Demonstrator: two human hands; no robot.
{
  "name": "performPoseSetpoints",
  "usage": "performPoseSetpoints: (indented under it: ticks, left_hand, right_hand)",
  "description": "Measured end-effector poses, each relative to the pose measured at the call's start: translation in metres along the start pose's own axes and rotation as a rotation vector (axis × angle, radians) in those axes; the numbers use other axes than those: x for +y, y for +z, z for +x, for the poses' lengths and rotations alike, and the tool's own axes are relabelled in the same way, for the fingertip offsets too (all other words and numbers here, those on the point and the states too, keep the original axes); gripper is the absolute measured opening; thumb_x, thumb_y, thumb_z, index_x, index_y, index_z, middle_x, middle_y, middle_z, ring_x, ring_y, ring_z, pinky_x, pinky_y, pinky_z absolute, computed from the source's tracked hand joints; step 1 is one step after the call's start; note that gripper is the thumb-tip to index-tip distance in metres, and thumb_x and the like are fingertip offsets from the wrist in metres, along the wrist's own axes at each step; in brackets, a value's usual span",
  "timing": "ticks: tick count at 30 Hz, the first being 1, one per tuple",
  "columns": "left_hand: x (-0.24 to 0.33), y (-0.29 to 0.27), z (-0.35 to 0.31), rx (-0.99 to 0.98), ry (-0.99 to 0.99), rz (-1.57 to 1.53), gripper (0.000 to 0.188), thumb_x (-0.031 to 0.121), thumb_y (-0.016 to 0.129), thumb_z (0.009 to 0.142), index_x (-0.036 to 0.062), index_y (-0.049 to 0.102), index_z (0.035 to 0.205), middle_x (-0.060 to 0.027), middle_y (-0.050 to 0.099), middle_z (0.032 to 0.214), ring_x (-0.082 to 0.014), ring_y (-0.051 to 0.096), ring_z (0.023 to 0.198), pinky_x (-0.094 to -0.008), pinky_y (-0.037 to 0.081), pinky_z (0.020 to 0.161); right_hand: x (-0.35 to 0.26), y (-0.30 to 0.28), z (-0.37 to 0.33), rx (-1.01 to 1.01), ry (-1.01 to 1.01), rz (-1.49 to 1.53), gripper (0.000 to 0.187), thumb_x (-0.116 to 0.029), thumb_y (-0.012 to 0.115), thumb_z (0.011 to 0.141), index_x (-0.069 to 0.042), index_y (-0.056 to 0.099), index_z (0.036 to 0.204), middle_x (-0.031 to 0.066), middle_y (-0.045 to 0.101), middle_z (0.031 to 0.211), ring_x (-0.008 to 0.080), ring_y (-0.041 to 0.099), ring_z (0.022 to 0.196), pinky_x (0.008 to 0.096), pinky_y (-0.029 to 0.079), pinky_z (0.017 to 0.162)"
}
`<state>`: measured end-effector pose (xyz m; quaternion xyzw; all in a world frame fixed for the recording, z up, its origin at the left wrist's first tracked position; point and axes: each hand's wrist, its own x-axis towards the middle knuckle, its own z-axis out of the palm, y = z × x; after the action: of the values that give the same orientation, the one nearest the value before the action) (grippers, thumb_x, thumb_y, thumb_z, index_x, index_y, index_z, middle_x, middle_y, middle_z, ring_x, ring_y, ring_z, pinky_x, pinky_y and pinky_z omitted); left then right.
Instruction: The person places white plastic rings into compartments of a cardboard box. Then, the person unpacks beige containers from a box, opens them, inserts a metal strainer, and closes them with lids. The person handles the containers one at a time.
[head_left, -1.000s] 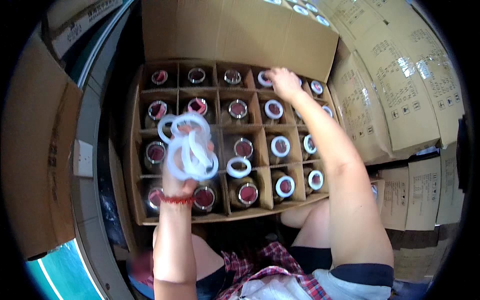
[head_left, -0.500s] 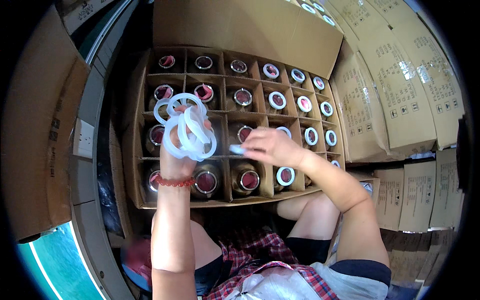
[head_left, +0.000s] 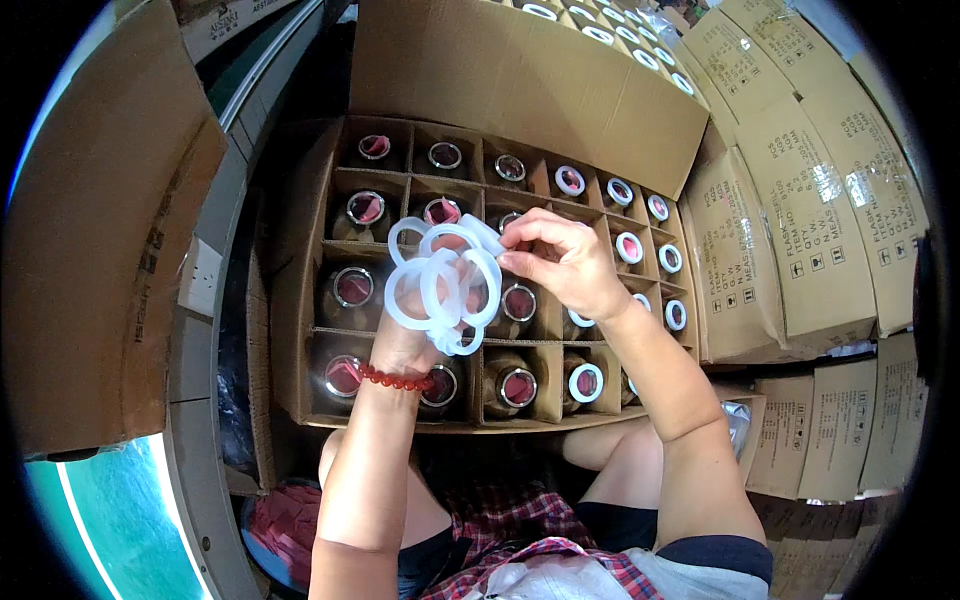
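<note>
A bunch of translucent white rings (head_left: 440, 290), soft-looking and overlapping, is gathered in my left hand (head_left: 402, 345); its fingers are mostly hidden behind them. At the bunch's upper right edge, my right hand (head_left: 570, 262) pinches one white ring (head_left: 482, 236) between thumb and fingers. Below both hands stands an open carton (head_left: 330, 225) split by cardboard dividers, with a glass bottle upright in each visible cell. Bottles toward the right wear white rings round their mouths, such as this ringed bottle (head_left: 586, 382). Those toward the left, like this bare-mouthed bottle (head_left: 517, 388), show shiny rims and reddish contents.
A raised carton flap (head_left: 520, 90) stands along the far side. Behind it are more ringed bottles (head_left: 600, 36). Stacked cardboard boxes (head_left: 800, 200) line the right, and a large brown cardboard sheet (head_left: 120, 250) rises at the left. Reddish cloth (head_left: 290, 530) lies at lower left.
My right hand, with a ring at its fingertips earlier, has moved up from over the third row to the bunch's edge. The view has shifted, so carton and left hand appear farther right.
</note>
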<state>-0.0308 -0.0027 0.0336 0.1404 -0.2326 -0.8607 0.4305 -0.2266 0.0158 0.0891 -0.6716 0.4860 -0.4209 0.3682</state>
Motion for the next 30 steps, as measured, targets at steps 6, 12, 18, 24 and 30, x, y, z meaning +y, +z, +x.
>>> performPoseSetpoints:
  ticks: [6, 12, 18, 24, 30]
  left_hand:
    - [0.002, -0.003, 0.001, 0.020, -0.058, 0.000, 0.041, 0.025, 0.071, 0.084, 0.0041, 0.057, 0.117, -0.0038, 0.063, 0.094, -0.0098, 0.062, 0.073, -0.0196, 0.049, 0.055]
    - [0.001, -0.006, 0.001, 0.117, -0.045, 0.119, 0.043, 0.020, 0.075, 0.076, 0.0029, 0.059, 0.112, -0.0051, 0.063, 0.099, -0.0129, 0.063, 0.084, -0.0237, 0.052, 0.067]
    - [-0.005, -0.003, 0.001, 0.168, -0.017, 0.148, 0.042, 0.021, 0.074, 0.074, 0.0027, 0.059, 0.109, -0.0057, 0.062, 0.099, -0.0152, 0.063, 0.087, -0.0270, 0.053, 0.073]
    - [-0.007, 0.002, 0.001, 0.151, -0.035, 0.100, 0.042, 0.020, 0.074, 0.074, 0.0024, 0.059, 0.109, -0.0063, 0.062, 0.099, -0.0166, 0.063, 0.090, -0.0301, 0.055, 0.079]
    - [-0.001, 0.003, -0.002, 0.221, 0.004, 0.046, 0.040, 0.016, 0.071, 0.078, -0.0005, 0.058, 0.111, -0.0093, 0.063, 0.099, -0.0187, 0.064, 0.086, -0.0305, 0.056, 0.075]
  right_hand:
    - [-0.013, 0.010, 0.005, -0.057, -0.024, -0.043, 0.012, -0.006, 0.070, 0.082, -0.001, 0.068, 0.092, 0.0047, 0.062, 0.088, 0.0101, 0.058, 0.078, 0.0241, 0.047, 0.067]
    - [0.003, 0.015, -0.003, -0.110, 0.104, 0.209, 0.016, 0.003, 0.065, 0.084, 0.002, 0.063, 0.099, 0.0044, 0.058, 0.099, 0.0076, 0.058, 0.074, 0.0205, 0.046, 0.062]
    - [0.010, 0.016, -0.010, -0.113, 0.382, 0.546, 0.014, -0.004, 0.066, 0.086, -0.002, 0.065, 0.100, 0.0002, 0.064, 0.085, 0.0047, 0.056, 0.074, 0.0199, 0.047, 0.067]
    - [0.028, 0.018, -0.018, -0.079, 0.445, 0.727, 0.015, -0.011, 0.067, 0.087, -0.004, 0.065, 0.101, -0.0007, 0.065, 0.086, 0.0050, 0.057, 0.071, 0.0186, 0.047, 0.062]
    - [0.041, -0.004, -0.019, 0.233, 0.454, 0.891, 0.009, -0.007, 0.059, 0.091, -0.008, 0.064, 0.099, 0.0034, 0.067, 0.093, 0.0084, 0.061, 0.077, 0.0232, 0.053, 0.058]
